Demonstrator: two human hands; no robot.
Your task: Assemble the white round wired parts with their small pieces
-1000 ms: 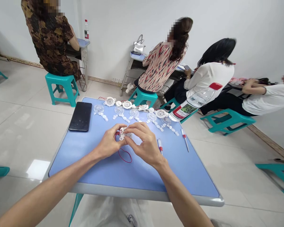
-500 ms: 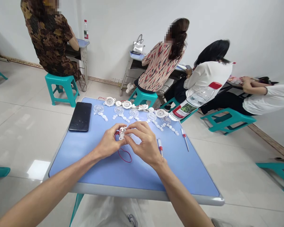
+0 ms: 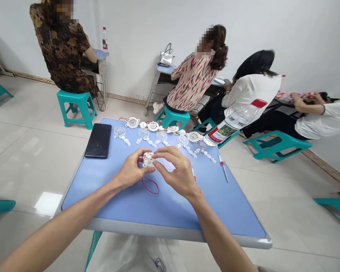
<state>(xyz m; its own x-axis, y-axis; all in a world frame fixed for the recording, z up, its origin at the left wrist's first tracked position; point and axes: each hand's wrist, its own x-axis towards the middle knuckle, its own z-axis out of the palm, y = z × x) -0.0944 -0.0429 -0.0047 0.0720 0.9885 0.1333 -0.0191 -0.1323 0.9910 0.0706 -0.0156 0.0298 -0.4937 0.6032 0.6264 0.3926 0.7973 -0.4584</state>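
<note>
Both hands meet over the middle of the blue table (image 3: pixel 116 204). My left hand (image 3: pixel 132 170) pinches a small round white plastic part (image 3: pixel 148 159) with a red wire loop (image 3: pixel 150 186) trailing from it onto the table. My right hand (image 3: pixel 177 170) is curled beside it, fingertips touching the same part from the right. A row of similar white and clear round parts (image 3: pixel 161 134) with small white discs lies along the far side of the table.
A black phone (image 3: pixel 98 140) lies at the far left. Two red-tipped screwdrivers (image 3: pixel 223 166) rest on the right, one partly under my right hand. A plastic bottle (image 3: pixel 232 122) lies at the far right corner. Several people sit on teal stools (image 3: pixel 76 105) beyond.
The hands stay together on the white part; the right fingers have shifted slightly over it. The view has drifted a little; the people behind moved their heads.
</note>
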